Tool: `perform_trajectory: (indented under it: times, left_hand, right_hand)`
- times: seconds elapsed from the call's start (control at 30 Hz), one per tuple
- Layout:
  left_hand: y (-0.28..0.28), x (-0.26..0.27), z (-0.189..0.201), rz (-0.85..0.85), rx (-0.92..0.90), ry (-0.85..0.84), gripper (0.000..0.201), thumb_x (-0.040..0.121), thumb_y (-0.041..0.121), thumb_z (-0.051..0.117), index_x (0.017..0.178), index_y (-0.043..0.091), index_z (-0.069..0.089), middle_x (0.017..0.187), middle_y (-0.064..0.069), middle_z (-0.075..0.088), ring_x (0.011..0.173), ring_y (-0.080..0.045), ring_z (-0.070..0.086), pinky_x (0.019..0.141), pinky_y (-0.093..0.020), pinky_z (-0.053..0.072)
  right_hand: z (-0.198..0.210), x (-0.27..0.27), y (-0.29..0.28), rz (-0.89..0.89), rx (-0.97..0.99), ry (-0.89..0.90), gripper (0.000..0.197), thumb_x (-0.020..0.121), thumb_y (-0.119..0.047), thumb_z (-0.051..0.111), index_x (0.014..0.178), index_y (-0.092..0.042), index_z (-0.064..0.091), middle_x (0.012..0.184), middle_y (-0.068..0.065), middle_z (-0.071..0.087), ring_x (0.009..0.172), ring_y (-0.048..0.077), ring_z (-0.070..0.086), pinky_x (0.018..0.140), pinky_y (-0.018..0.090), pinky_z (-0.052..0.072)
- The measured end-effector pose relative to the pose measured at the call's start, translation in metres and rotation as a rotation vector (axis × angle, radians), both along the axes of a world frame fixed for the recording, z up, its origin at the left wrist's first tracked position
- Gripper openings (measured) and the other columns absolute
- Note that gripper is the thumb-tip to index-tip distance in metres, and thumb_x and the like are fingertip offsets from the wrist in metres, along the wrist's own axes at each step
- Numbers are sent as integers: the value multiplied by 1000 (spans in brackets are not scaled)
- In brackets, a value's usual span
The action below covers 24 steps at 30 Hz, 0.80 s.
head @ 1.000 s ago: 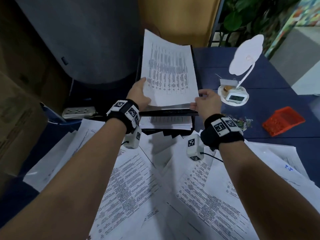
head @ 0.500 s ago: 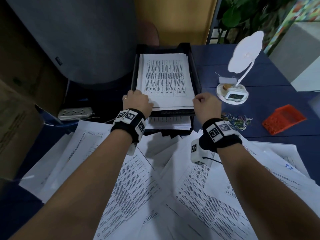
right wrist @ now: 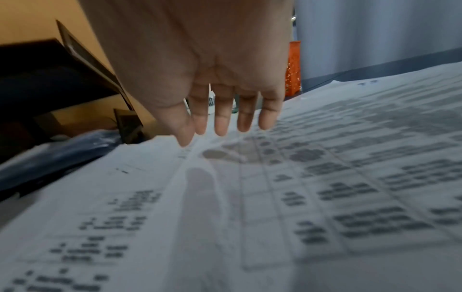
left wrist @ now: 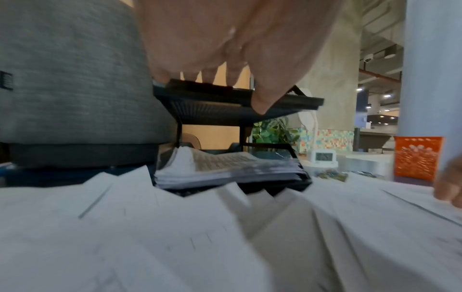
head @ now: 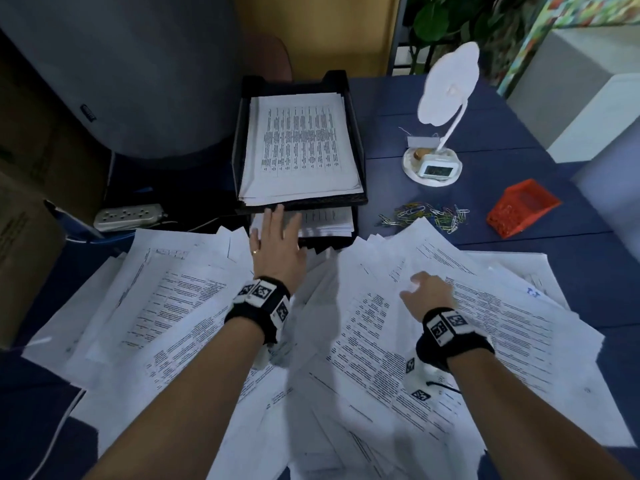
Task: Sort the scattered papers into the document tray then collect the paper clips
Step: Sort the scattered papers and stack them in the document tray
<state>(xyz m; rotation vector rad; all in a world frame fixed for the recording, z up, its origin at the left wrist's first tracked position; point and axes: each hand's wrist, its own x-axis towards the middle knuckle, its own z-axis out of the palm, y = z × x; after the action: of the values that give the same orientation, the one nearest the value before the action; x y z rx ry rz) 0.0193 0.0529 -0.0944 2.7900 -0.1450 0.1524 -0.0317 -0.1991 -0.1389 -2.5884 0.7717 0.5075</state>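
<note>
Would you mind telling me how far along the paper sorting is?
Done: a stack lies in the document tray. In hand: nothing; left hand open near the tray, right hand open above the scattered papers. Left: most sheets, plus the paper clips.

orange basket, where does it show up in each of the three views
Head: the orange basket lies tipped on the blue table, right of the paper clips.
Left wrist: far right, behind the scattered papers.
Right wrist: a sliver at upper centre, beside the right hand.
Shared landmark: the black document tray, left of the basket in every view.
</note>
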Motion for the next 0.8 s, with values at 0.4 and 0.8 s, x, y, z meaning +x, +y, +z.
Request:
perform_trajectory:
  times: [0.4, 0.8]
  left_hand:
    - [-87, -48, -49, -357, 2, 551, 31, 94, 22, 48, 124, 15, 53, 136, -8, 42, 125, -29, 40, 100, -35, 38]
    - [-159, -7, -69, -516, 199, 603, 80, 88, 56, 49, 149, 14, 19, 159, -1, 7, 145, -24, 4, 112, -54, 12]
  right_hand:
    - [-6, -8, -31, 95, -136, 217, 84, 75, -59, 63, 143, -27, 27, 149, 12, 26, 137, 39, 24, 106, 60, 30]
    - [-11, -17, -66, -57, -28, 163, 97, 72, -61, 69, 147, -31, 16, 155, 6, 10, 140, 45, 8, 101, 68, 31]
